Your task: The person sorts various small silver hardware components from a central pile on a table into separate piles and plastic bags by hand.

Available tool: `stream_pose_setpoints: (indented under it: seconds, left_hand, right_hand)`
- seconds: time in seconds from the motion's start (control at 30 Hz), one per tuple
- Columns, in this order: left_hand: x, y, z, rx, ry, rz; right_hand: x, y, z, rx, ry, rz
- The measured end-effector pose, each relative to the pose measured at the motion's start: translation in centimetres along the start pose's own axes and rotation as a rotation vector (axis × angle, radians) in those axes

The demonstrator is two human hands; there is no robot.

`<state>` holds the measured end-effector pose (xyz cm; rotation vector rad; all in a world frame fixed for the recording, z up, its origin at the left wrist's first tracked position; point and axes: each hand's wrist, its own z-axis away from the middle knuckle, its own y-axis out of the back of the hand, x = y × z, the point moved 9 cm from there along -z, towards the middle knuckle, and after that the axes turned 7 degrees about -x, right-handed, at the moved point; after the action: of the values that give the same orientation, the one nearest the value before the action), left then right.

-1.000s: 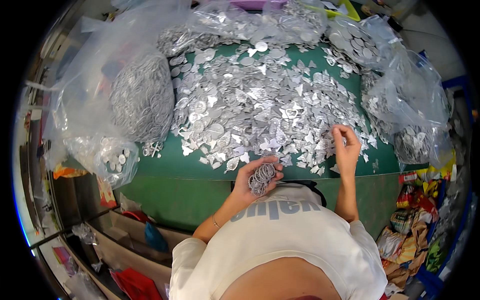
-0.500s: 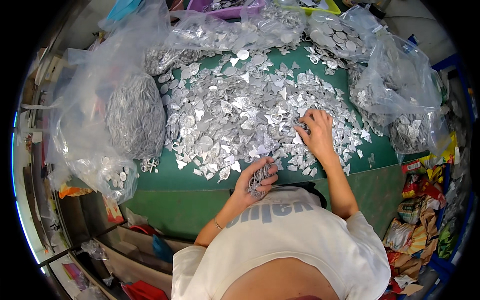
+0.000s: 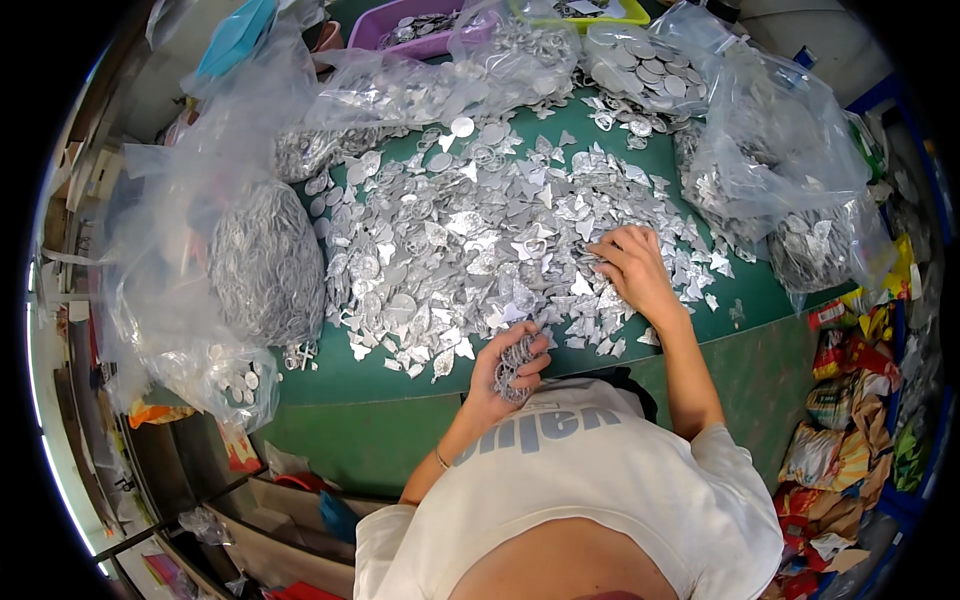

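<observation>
A broad heap of flat silver-grey metal pieces, many pointed and some round, covers the middle of the green table. My left hand is at the table's near edge, its fingers curled around a bunch of openwork metal pieces. Over the right part of the heap, my right hand has its fingers bent and drawn together, the tips down among the pieces. Whatever lies between those fingertips is too small to make out.
On the left stands a clear plastic bag packed with wiry metal pieces. More filled bags line the right and back. Behind are a purple tray, a yellow-green tray and a blue tray. Colourful packets lie at the right.
The whole view has shifted slightly, showing more of the trays at the back. My right hand's fingers have drawn closer together over the heap. My left hand still holds its bunch.
</observation>
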<state>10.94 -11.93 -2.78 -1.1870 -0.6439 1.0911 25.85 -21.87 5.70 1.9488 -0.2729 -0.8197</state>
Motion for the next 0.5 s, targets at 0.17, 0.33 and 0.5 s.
stream_pose_setpoints:
  seconds: [0.17,0.33,0.5]
  left_hand:
    - [0.0,-0.3,0.1,-0.015,-0.012,-0.022]
    - [0.0,0.0,0.2,-0.018,-0.019,-0.004]
    - [-0.1,-0.1,0.1,-0.021,-0.021,-0.023]
  right_hand:
    - [2.2,0.3,0.0,0.086,-0.082,-0.083]
    - [5.2,1.5,1.3,0.337,-0.244,-0.550]
    - [9.3,-3.5,4.7,0.445,-0.711,-1.904]
